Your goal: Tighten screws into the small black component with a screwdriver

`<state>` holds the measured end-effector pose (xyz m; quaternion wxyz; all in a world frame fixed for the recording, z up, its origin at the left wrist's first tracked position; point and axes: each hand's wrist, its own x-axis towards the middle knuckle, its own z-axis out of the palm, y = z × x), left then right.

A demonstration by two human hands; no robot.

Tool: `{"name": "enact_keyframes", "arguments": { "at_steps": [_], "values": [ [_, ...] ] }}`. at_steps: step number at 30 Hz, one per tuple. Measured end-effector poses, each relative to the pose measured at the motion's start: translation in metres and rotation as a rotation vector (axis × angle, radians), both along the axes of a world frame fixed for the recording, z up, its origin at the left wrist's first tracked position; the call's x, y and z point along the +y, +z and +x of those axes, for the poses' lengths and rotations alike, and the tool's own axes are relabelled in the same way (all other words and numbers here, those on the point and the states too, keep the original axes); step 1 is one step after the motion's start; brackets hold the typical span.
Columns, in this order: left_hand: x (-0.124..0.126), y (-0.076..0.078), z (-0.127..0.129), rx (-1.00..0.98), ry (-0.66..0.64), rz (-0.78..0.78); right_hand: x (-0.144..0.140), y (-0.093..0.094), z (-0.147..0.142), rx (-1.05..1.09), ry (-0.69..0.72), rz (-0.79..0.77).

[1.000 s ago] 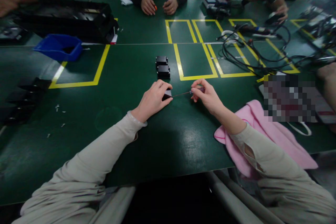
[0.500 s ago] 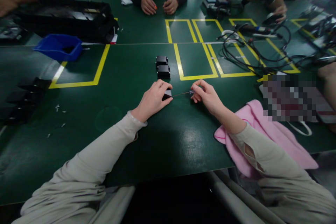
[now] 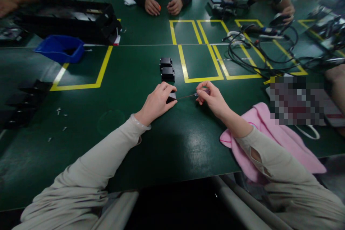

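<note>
My left hand [image 3: 159, 101] is closed over a small black block [image 3: 171, 96] on the green table, its thumb and fingers covering most of it. A screwdriver [image 3: 188, 96] is held in the fingers of my right hand [image 3: 210, 97]; its thin shaft points left and its tip meets the block's right side. Whether the tip sits in a screw is too small to tell. Just beyond my left hand stand two similar black blocks [image 3: 167, 73], one behind the other, with small bright parts on their sides.
A pink cloth [image 3: 269, 140] lies under my right forearm. Several small screws [image 3: 64, 128] and black parts [image 3: 21, 104] are on the left, near a blue bin [image 3: 64, 48] and a long black tray [image 3: 81, 21]. Cables [image 3: 258, 57] tangle at right. Co-workers sit across the table.
My right fingers have shifted slightly, and more of the screwdriver handle shows. The left hand and the block stay in place.
</note>
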<state>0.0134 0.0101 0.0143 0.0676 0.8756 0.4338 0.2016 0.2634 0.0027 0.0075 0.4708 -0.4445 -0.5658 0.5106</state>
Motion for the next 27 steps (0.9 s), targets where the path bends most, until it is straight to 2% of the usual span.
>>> {"name": "enact_keyframes", "arguments": {
  "at_steps": [27],
  "values": [
    [-0.0003, -0.0013, -0.0007, -0.007, 0.003, 0.000, 0.0001, 0.0009, -0.0003, 0.018, 0.019, -0.016]
  ]
}}
